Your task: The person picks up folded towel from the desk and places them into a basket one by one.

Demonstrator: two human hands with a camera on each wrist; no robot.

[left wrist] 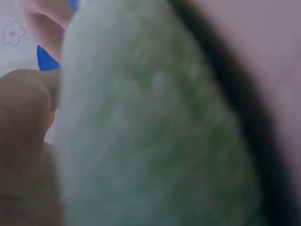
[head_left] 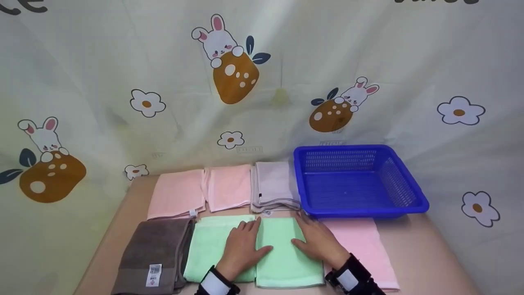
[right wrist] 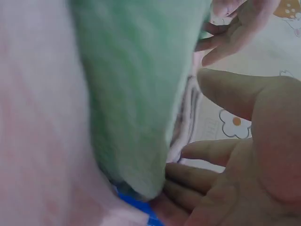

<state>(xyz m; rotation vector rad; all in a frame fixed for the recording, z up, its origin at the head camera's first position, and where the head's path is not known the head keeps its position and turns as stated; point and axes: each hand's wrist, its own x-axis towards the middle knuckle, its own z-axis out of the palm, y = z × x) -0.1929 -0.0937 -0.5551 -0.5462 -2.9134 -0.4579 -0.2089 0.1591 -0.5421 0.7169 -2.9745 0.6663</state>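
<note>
Between my two hands lies a folded light green towel (head_left: 286, 262). My left hand (head_left: 242, 248) rests along its left edge, fingers extended and thumb over the top. Along the right edge, my right hand (head_left: 321, 241) has straight, slightly spread fingers reaching to the far corner. In the right wrist view, those fingers (right wrist: 193, 183) touch the end of the green towel (right wrist: 136, 84). A blurred green towel (left wrist: 150, 122) fills much of the left wrist view. Partly under my left hand is a second folded green towel (head_left: 211, 241).
A brown towel (head_left: 149, 246) with a white label lies at the left. Two pink towels (head_left: 178, 190) and a grey towel (head_left: 274, 182) line the back. A blue basket (head_left: 339, 192) stands back right, behind another pink towel (head_left: 364, 241). A printed curtain (head_left: 286, 119) hangs behind the table.
</note>
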